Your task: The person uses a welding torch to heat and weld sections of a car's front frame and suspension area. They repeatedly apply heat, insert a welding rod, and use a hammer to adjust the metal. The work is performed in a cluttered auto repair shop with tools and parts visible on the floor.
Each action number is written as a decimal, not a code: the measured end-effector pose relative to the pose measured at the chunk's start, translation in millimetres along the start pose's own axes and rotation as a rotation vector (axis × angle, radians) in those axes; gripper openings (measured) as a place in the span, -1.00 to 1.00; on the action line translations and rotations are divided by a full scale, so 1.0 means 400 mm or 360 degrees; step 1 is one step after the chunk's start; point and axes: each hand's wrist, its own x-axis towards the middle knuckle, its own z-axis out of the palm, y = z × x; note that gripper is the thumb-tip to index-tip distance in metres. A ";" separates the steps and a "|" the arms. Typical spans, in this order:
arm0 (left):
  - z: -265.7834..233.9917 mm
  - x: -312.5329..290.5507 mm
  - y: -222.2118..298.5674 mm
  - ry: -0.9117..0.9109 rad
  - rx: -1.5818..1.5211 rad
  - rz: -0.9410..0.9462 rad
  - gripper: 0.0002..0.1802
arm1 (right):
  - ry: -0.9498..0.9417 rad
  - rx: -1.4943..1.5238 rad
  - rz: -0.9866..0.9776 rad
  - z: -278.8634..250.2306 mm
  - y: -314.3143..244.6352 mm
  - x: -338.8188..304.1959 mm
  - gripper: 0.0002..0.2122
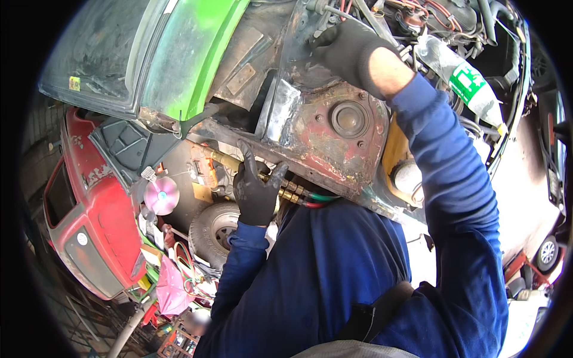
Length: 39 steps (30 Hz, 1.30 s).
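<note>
My left hand (256, 194), in a dark glove, is at the edge of a bare metal rail (268, 152). It is closed round a brass gas torch (224, 158), with the forefinger and thumb spread toward the rail. Green (322, 197) and red (313, 205) hoses join the torch's brass fittings beside my thigh. Farther off, my gloved right hand (349, 53) reaches into the engine bay with its fingers curled against the inner panel. Whatever those fingers may hold is hidden. Between my hands lies a rusty, worn red strut tower (334, 128) with a round opening, next to a shiny bare metal patch (280, 107).
A green-painted body panel (197, 65) stands at the far left. A clear plastic bottle with a green label (468, 83) lies across the engine parts at right. At left are a red vehicle (107, 221), a loose wheel (215, 230) and a pink umbrella-like cloth (173, 286).
</note>
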 end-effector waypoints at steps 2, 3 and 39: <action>0.000 -0.003 0.000 0.0021 -0.0040 0.0042 0.09 | -0.0083 -0.0326 -0.0176 0.004 0.007 0.021 -0.67; -0.001 -0.005 0.001 0.0013 -0.0012 0.0039 0.09 | -0.0100 -0.0286 -0.0037 0.004 0.005 0.031 -0.68; -0.036 -0.255 -0.258 -0.0431 -0.0112 -0.0025 -0.07 | -0.0578 0.0645 -0.0482 0.337 -0.046 -0.719 -0.53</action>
